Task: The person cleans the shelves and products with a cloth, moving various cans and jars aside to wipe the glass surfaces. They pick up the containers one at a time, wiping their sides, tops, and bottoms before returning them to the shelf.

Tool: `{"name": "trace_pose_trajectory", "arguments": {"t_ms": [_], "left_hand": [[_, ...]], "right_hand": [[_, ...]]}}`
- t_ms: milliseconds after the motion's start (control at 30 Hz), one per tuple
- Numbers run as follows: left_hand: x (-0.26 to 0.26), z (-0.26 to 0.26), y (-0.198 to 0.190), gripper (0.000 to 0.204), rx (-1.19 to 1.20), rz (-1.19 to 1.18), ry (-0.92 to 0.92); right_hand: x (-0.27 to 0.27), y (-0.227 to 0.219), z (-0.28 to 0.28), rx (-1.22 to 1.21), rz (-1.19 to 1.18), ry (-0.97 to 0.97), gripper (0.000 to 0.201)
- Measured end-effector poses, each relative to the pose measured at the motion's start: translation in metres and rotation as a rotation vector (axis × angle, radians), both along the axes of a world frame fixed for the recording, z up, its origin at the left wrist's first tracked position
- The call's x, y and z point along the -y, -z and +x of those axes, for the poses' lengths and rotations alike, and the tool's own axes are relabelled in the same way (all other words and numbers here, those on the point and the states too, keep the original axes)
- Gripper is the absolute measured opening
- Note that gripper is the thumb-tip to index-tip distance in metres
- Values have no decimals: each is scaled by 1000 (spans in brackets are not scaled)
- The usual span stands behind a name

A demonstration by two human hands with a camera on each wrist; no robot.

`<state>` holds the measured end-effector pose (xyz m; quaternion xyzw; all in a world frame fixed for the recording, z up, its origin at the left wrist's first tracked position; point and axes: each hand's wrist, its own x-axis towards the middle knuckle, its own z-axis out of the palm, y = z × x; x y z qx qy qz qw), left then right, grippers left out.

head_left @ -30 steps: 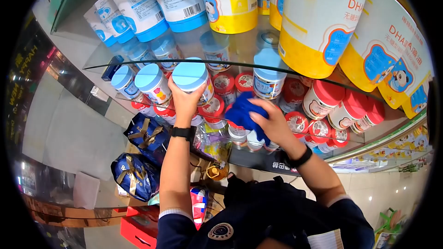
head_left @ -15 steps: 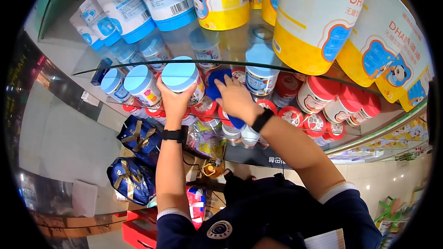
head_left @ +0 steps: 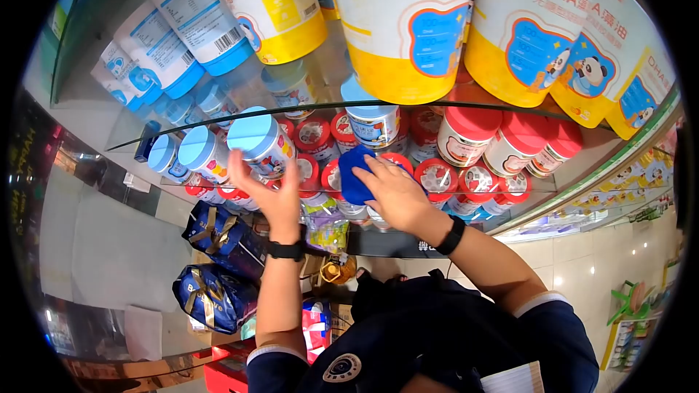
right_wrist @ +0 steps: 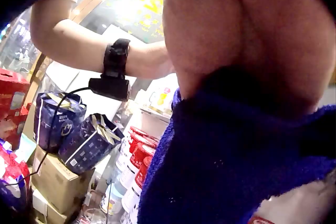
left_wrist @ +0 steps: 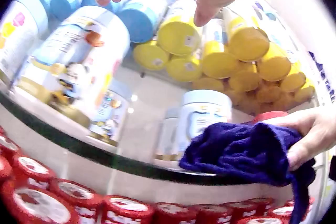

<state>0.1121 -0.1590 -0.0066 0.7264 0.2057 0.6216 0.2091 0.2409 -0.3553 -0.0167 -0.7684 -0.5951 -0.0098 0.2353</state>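
My left hand (head_left: 273, 200) is held with its fingers spread and thumb apart, holding nothing, just in front of a white can with a light-blue lid (head_left: 255, 138). That can (left_wrist: 73, 61) stands on the glass shelf with a cartoon print facing out. A dark-blue cloth (head_left: 354, 180) is in my right hand (head_left: 400, 195), over the shelf's front edge. In the left wrist view the thumb lies against the bunched cloth (left_wrist: 236, 150) and one end hangs down. Behind the cloth stands another blue-lidded can (left_wrist: 202, 111).
Large yellow-and-white cans (head_left: 408, 36) stand on the glass shelf above. Red-lidded cans (head_left: 466, 135) stand at the right, and several more sit on the level below. Dark-blue bags (head_left: 211, 298) sit on boxes at the lower left.
My left hand has let go of the blue-lidded can and drawn back from it. My right hand swept left with the cloth, then came slightly back towards me.
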Motion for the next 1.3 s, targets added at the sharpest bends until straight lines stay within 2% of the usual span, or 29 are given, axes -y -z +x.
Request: {"name": "trace_pose_trajectory", "arguments": {"t_ms": [67, 100, 167, 200, 233, 300, 367, 433, 500, 567, 667, 767, 833, 900, 933, 1033, 1067, 1167, 1200, 1233, 1300], "left_hand": [[35, 17, -8, 80, -88, -75, 152], [45, 31, -13, 80, -173, -4, 227], [55, 63, -10, 90, -242, -181, 392], [58, 79, -15, 99, -282, -245, 413], [54, 102, -10, 107, -172, -344, 502], [52, 127, -14, 101, -197, -353, 576], [54, 148, -19, 92, -221, -198, 441], [54, 156, -33, 90, -202, -194, 525], [67, 146, -47, 87, -220, -330, 595], [73, 144, -48, 85, -199, -403, 566], [65, 145, -43, 86, -202, -370, 559], [55, 148, -33, 87, -177, -323, 497], [50, 148, -27, 86, -146, -297, 430], [41, 142, -25, 84, -106, -415, 431], [38, 138, -25, 84, -85, -474, 430], [50, 110, -34, 81, -77, -728, 510], [59, 98, -38, 73, -10, -752, 607], [73, 70, -42, 62, 178, -950, 807], [65, 66, -31, 54, 231, -928, 852], [68, 56, -32, 49, 248, -1043, 969], [91, 34, -50, 47, 263, -1167, 1029]], "right_hand": [[21, -1, 4, -14, 69, 21, 66], [31, 0, 6, -22, 105, 33, 67], [51, 8, 11, -95, 195, 51, 64], [62, 10, 14, -139, 247, 62, 62], [72, 12, 15, -183, 299, 71, 61], [94, 15, 8, -300, 464, 155, 60], [112, 15, 3, -399, 551, 243, 60], [129, 13, -1, -532, 601, 274, 59], [142, 14, -4, -625, 676, 288, 58], [152, 18, -3, -752, 709, 251, 53], [159, 22, -1, -940, 707, 174, 48], [160, 31, 2, -1214, 706, 32, 47], [159, 28, -3, -1554, 740, 63, 45], [158, 29, -3, -1867, 736, 106, 47], [155, 32, -3, -1920, 733, 203, 51], [148, 48, 6, -1741, 563, 190, 51], [144, 47, 6, -1750, 503, 229, 44], [118, 53, 5, -1479, 617, 28, 46], [112, 47, 6, -1503, 560, 0, 61], [104, 39, 3, -1427, 587, -22, 64], [88, 19, -8, -1277, 643, -69, 72]]}}
